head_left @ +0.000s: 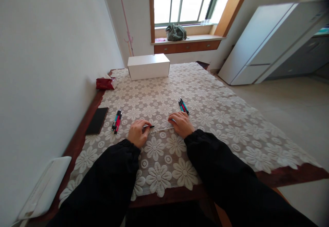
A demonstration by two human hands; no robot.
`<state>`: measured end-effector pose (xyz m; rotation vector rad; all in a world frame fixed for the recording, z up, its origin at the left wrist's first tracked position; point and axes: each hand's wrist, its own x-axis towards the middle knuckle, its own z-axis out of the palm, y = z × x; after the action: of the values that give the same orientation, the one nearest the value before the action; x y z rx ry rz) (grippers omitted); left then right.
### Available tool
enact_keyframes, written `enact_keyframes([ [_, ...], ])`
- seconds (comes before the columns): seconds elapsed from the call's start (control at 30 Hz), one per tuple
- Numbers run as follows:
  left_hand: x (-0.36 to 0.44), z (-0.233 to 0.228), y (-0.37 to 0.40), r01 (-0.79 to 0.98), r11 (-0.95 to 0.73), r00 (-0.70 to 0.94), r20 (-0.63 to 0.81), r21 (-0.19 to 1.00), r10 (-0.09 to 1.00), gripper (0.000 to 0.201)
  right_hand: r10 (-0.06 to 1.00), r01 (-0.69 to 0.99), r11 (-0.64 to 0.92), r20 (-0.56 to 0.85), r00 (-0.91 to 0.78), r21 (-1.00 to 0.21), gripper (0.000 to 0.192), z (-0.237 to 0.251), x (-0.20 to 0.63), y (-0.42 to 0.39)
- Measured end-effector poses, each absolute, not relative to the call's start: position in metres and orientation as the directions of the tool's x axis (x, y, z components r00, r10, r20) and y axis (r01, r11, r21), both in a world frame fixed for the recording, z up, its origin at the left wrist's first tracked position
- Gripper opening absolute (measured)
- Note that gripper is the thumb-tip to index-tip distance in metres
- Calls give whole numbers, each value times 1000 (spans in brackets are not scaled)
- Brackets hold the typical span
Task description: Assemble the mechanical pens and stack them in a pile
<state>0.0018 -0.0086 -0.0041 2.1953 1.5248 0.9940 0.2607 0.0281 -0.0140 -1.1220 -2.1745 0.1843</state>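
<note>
item: pen part (152, 127), short, dark with a red band, lying level just above the cloth. held at its left end in the grip of the left hand (137, 133), fingers closed on it; the dark tip juts out to the right of the fingertips.

item: thin pale rod (164, 129), likely a refill, running from the dark tip rightward to the right hand (182, 124). its right end goes under that hand's fingers; the right grip looks closed on it, though the contact itself is hidden. whether rod and pen part are joined or only touching cannot be told.

item: a small light blue piece (173, 120) shows at the right hand's fingertips; too small to identify.

position: both hands rest on the bench (226, 117), near its front middle, on a white lace cloth with a flower pattern.

nearby: a bundle of pens (117, 120), teal, red and black, lying to the left of the left hand, apart from it. a 2nd bundle (183, 105), same colours, just beyond the right hand.

further: black phone (97, 120) at the left edge; red tissue pack (105, 83) and white box (148, 66) at the far end.
</note>
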Motion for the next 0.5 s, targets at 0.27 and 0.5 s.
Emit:
enact_keyframes([
  [0.27,4,-1,-12,554,-616,357,508,560,784,14,608,473,786,641,-468,-399,12,2,246,11],
  [0.5,5,1,-16,502,-675,418,532,540,737,15,544,407,839,596,-590,-361,12,6,236,-1],
])
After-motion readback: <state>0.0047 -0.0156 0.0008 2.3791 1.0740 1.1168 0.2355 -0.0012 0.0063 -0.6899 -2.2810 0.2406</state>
